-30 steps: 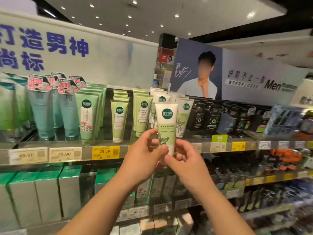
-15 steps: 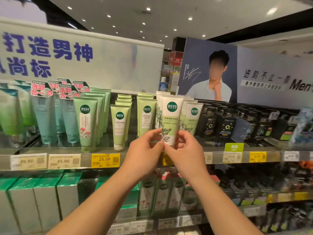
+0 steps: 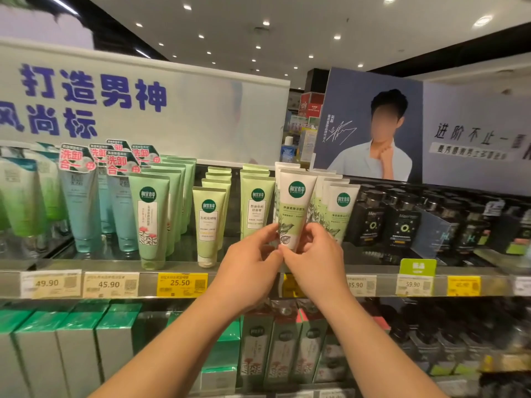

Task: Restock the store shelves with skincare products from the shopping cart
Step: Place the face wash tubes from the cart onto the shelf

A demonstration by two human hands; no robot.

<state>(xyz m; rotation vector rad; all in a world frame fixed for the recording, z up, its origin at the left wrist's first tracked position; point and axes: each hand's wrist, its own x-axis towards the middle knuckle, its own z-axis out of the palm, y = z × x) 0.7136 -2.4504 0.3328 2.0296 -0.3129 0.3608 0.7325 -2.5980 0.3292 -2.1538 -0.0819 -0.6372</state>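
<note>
At twelve o'clock, above the shelf edge, left hand and right hand pinched a white-and-green cleanser tube upright, both grips closed on its base.

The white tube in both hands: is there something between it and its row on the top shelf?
Nothing visible blocks it. The white tube, pinched at its lower end by the left hand and right hand, stands upright directly in front of the matching white tubes. Whether it already rests on the shelf is hidden.

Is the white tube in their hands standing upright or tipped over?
Upright, cap end down: the tube has its logo on top, with both hands pinching its bottom.
</note>
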